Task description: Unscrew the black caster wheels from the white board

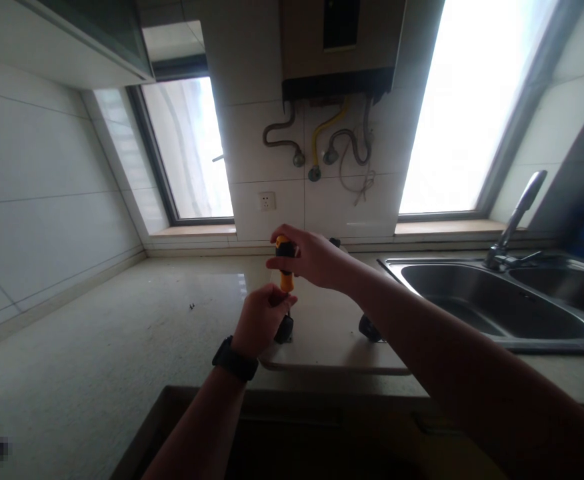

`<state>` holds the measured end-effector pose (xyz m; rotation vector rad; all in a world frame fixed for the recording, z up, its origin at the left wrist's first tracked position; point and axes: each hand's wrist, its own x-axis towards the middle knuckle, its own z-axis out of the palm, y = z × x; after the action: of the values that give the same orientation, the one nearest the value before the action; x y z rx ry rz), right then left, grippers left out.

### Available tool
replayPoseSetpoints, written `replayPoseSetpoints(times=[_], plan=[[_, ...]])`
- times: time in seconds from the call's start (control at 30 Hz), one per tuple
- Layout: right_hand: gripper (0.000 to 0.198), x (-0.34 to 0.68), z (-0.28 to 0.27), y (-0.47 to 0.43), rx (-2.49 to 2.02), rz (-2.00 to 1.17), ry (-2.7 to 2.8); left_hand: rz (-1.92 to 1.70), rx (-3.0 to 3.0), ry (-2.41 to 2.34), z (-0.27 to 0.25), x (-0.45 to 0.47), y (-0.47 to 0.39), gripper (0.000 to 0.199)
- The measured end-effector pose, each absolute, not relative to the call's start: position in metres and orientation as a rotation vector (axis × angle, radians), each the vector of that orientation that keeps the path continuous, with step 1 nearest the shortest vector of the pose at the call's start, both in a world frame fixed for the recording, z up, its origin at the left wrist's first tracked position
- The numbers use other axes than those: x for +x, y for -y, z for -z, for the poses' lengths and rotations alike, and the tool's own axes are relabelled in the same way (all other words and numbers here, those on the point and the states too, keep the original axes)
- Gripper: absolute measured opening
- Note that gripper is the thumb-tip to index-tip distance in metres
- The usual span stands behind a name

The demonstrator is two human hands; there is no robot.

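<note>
One screwdriver (287,280) in right hand (316,259), brand unclear.

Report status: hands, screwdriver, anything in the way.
Right hand gripping screwdriver, handle upright. Left hand at its shaft, above black wheel; tip contact unclear. Small dark bits on counter, off left, clear of both hands.

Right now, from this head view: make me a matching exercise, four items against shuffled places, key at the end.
Things
1. Screwdriver
2. Watch
3. Faucet
4. Socket

Places
A. On the tiled wall
B. Held in the right hand
C. At the back edge of the sink
D. Around the left wrist

Pairs: 1-B, 2-D, 3-C, 4-A
</note>
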<state>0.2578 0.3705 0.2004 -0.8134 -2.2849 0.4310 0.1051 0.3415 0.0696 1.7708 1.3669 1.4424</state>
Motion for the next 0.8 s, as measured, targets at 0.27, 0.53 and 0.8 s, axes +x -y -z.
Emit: replayPoseSetpoints(times=[0.27, 0.53, 0.8], plan=[[0.064, 0.271, -0.207, -0.367, -0.658, -0.581, 2.331, -1.38, 1.807, -1.25, -0.072, 0.103, -0.34, 0.022], [0.053, 0.264, -0.193, -0.367, -0.774, -0.337, 2.207, -1.304, 1.572, -1.135, -0.067, 0.107, -0.34, 0.026], [0.058, 0.266, -0.202, -0.369, -0.752, -0.551, 2.196, -1.38, 1.487, -1.191, -0.067, 0.109, -0.342, 0.021]])
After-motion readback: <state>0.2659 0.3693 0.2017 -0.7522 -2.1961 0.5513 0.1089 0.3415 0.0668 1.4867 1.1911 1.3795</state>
